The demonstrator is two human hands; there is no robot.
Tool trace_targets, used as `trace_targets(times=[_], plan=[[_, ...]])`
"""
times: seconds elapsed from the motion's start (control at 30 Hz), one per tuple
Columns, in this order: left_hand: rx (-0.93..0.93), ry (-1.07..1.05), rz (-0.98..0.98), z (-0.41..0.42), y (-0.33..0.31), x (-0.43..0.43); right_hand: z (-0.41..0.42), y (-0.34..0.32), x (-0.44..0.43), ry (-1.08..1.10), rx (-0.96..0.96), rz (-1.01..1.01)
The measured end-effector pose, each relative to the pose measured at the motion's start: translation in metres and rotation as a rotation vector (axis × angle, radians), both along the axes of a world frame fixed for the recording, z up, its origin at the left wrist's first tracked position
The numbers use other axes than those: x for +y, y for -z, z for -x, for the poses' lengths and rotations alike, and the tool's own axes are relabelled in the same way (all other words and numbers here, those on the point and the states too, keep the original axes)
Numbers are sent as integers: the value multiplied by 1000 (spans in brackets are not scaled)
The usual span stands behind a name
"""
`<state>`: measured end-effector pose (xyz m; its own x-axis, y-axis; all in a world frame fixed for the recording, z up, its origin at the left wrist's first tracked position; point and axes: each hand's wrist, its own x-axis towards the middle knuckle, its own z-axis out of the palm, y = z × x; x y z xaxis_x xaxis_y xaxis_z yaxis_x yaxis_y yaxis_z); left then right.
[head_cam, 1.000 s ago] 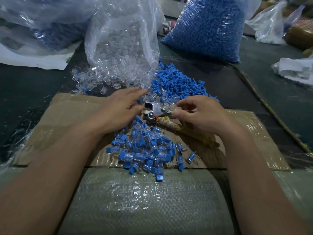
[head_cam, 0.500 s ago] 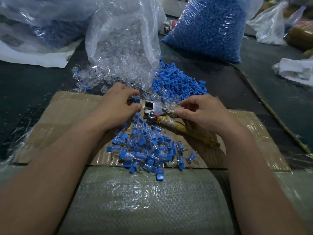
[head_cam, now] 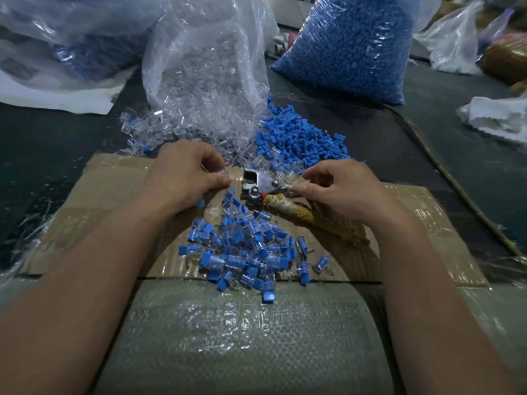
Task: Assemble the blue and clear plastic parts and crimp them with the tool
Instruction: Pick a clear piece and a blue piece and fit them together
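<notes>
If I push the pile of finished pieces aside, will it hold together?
Probably not: the finished pieces lie loose and should scatter. They look small and light. The glossy cardboard beneath may let them skid.

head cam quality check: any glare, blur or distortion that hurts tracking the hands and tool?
Head view: dim overall, with a dark surface; strong glare on the clear bag and the taped cardboard; wide-angle bending toward the edges; streaky blur at the left edge; the tool, left hand and right hand are fairly sharp in the centre.
</notes>
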<state>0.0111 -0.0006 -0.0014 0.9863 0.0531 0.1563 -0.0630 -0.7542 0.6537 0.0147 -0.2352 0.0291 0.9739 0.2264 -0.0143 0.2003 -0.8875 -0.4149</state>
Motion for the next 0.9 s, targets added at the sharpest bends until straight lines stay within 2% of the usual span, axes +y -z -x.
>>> trace_targets(times=[0.27,0.37,0.47,0.5,0.6,0.73,0.9], plan=[[14,-29,20,3,-4,2,-1,0,1,1,2,14],[28,-59,161,6,-6,3,-1,-1,1,-1,10,12],[-4,-96,195,8,-6,3,0,-2,2,-11,12,9],[-6,-116,270,9,-7,2,0,-2,2,-15,5,8],[39,-164,654,15,-16,-1,3,-5,5,-16,-107,-86],[40,-79,861,22,-27,-9,12,-10,22,-58,-280,-338],[61,73,951,28,-26,-22,22,-8,48,-230,-240,-418]])
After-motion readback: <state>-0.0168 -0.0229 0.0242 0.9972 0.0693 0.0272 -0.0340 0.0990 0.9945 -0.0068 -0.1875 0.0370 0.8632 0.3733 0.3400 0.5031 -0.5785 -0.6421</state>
